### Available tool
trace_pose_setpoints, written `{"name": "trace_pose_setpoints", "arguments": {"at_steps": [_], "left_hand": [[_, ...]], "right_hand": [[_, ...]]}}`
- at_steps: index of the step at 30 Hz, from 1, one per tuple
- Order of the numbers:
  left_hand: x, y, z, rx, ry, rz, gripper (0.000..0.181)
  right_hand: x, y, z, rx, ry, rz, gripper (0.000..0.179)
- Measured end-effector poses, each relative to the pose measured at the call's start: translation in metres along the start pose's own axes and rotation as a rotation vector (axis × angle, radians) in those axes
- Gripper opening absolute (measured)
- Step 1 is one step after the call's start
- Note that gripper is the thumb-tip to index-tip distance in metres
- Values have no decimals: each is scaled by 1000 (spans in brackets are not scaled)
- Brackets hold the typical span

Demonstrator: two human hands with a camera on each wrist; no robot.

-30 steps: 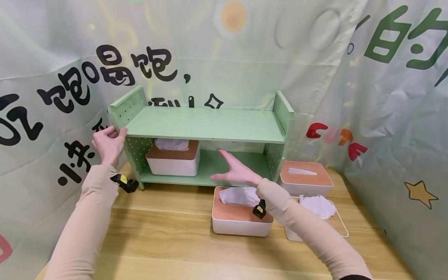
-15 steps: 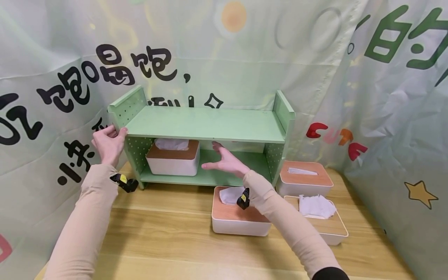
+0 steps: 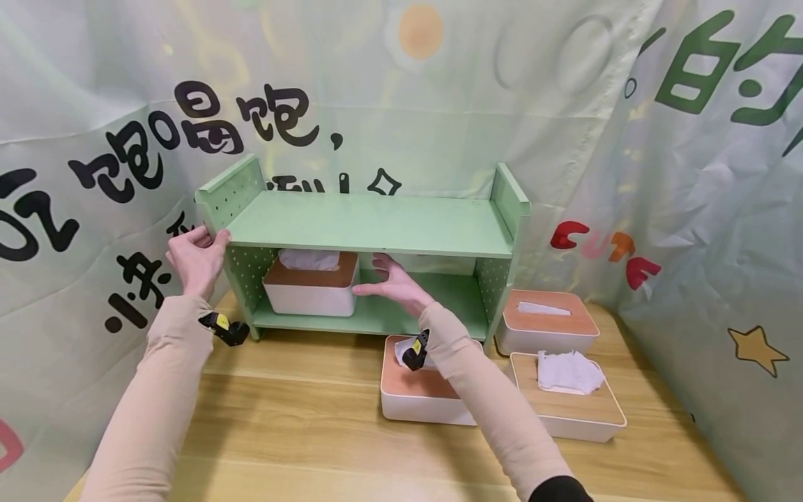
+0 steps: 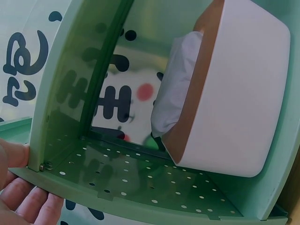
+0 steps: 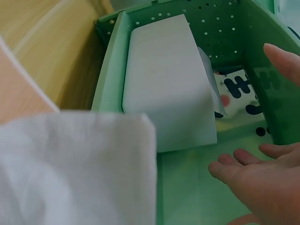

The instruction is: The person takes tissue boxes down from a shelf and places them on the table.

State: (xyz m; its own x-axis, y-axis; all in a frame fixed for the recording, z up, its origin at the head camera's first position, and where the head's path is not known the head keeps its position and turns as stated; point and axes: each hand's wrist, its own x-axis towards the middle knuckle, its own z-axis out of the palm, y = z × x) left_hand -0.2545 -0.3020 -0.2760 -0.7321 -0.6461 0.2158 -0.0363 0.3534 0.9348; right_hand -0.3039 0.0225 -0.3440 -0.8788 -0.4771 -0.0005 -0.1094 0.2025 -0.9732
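Observation:
A green two-level shelf point(image 3: 370, 223) stands on the wooden table, its side panels dotted with holes. My left hand point(image 3: 197, 263) grips the front of its left panel, thumb on one side and fingers point(image 4: 47, 206) on the other. On the lower level, at the left, sits a white tissue box point(image 3: 310, 301) with a brown wooden lid and a tissue poking out. My right hand point(image 3: 398, 287) is spread in the lower opening, just right of that box, and holds nothing. In the right wrist view its fingers point(image 5: 225, 168) show close beside the box's end.
Below my right forearm, a tissue box point(image 3: 426, 408) stands on the table point(image 3: 282, 418) in front of the shelf. Two more, a tissue box point(image 3: 546, 339) and a lighter-lidded tissue box point(image 3: 583, 425), stand to the right. A printed curtain point(image 3: 401, 139) hangs behind.
My right hand has moved left along the lower opening, up to the tissue box's right end. The left hand stays on the shelf panel.

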Motion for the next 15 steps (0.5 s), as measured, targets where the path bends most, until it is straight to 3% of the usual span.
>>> {"name": "trace_pose_setpoints", "arguments": {"at_steps": [15], "left_hand": [[0,-1,1,-9,5,-11,42]], "right_hand": [[24,18,16,91,6,25,112]]}}
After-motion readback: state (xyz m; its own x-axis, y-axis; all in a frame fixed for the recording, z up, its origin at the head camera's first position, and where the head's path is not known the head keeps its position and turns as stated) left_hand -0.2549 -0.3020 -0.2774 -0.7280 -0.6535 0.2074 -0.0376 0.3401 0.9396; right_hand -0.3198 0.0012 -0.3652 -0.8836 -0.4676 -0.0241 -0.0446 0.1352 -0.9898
